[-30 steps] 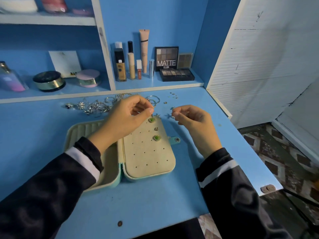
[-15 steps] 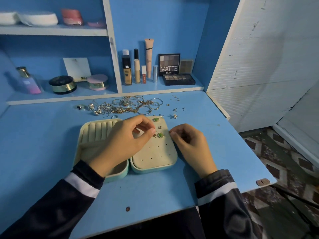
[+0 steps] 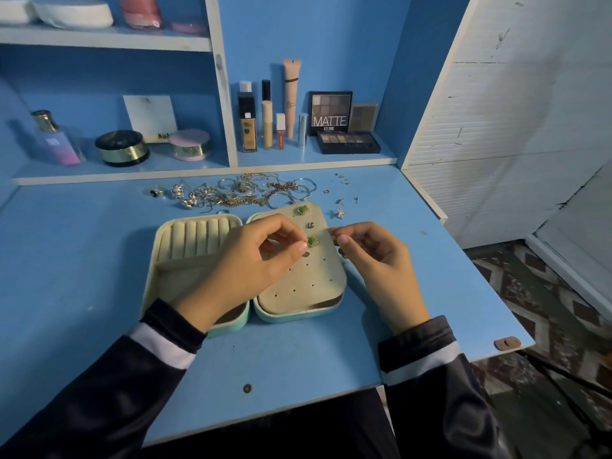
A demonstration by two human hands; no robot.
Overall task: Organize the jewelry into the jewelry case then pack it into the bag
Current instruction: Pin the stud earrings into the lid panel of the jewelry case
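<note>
Head view: the open jewelry case lies mid-surface, its near edge well back from the surface's front edge, with bare blue on both sides. The left hand reaches over the ring-roll half, thumb and forefinger closed on the lower green stud in the perforated panel. The right hand sits at the panel's right edge, fingers curled; whether they hold anything, I cannot tell. Loose jewelry crowds the back edge, just behind the case.

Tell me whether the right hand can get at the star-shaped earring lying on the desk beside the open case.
Probably yes: the star earring lies on bare desk just beyond the right hand, nothing between them.
</note>
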